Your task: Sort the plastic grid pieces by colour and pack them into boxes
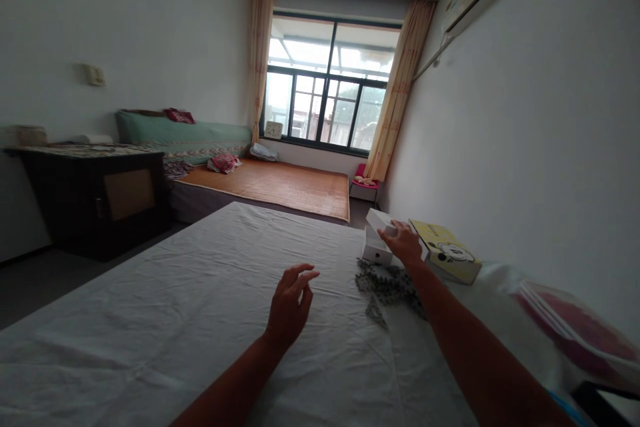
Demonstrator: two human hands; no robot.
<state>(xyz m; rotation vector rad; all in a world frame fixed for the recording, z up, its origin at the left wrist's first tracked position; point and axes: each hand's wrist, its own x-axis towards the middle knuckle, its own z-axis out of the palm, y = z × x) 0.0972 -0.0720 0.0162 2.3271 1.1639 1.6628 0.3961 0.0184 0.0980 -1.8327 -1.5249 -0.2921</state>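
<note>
Left hand (289,303) hovers half-curled, grip loosely parted; right hand (405,243) reaches onto white box (379,219), grip unclear

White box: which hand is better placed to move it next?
Probably the right hand: it is at the white box, while the left hand is away from it, over the white cloth.

By my right hand (401,240) I see a white box (381,219) and a yellow box (426,233) bearing a black-and-white cartoon figure (455,252). My worktop cloth (190,307) is white, the bed mat (285,183) orange-brown, the curtains (400,100) peach with reddish patterning, the cabinet (65,193) near-black.
</note>
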